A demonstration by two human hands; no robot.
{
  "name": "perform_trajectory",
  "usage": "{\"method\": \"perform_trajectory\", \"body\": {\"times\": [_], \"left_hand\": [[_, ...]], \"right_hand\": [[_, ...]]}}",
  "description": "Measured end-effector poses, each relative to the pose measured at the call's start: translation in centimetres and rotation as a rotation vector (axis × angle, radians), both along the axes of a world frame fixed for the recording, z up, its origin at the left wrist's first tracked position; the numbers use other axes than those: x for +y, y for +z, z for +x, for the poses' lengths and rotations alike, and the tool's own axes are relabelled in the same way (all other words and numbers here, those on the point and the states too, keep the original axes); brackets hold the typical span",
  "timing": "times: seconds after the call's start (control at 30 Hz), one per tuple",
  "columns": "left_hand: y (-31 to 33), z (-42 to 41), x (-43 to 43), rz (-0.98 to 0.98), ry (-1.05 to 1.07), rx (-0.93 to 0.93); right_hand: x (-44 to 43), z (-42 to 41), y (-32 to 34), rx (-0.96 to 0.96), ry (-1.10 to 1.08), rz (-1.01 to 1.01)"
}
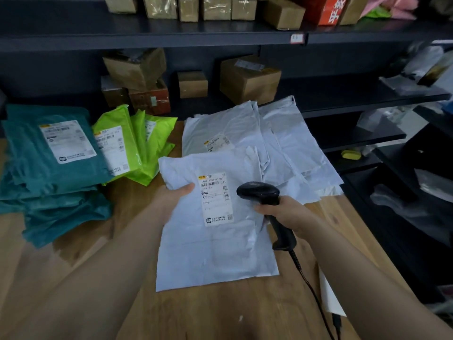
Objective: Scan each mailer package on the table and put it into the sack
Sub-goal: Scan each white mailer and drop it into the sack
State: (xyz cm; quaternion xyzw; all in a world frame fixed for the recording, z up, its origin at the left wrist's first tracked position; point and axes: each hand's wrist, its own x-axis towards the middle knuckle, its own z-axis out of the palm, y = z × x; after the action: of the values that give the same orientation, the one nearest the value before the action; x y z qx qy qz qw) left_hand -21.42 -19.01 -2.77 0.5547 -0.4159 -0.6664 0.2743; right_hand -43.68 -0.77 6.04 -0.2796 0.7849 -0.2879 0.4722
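Dark shelving (171,35) is seen behind the wooden bench (215,312). At near centre a white mailer (213,256) is pinched at its left edge by the left hand (175,196). The scanner (258,192) is gripped in the right hand (288,213), just beside the label (215,198). No sack is seen. A misread could be caused by creases across that label, or the limp mailer dropped from so light a pinch.

Teal mailers (49,153) are seen far left, lime-green mailers (144,148) beside them, white mailers (269,143) right, a black scanner (267,204) near.
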Motion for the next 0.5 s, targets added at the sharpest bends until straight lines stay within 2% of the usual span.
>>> {"method": "perform_trajectory", "body": {"times": [0.1,0.2,0.5], "left_hand": [[2.0,0.7,1.5,-0.072,-0.032,0.106],[3.2,2.1,2.7,-0.145,-0.019,0.162],[4.8,7.2,4.7,-0.102,-0.016,0.202]], "right_hand": [[0.2,1.2,1.5,0.093,0.008,-0.055],[0.8,3.2,3.2,0.002,0.003,-0.166],[2.6,9.5,6.6,0.008,-0.011,-0.237]]}}
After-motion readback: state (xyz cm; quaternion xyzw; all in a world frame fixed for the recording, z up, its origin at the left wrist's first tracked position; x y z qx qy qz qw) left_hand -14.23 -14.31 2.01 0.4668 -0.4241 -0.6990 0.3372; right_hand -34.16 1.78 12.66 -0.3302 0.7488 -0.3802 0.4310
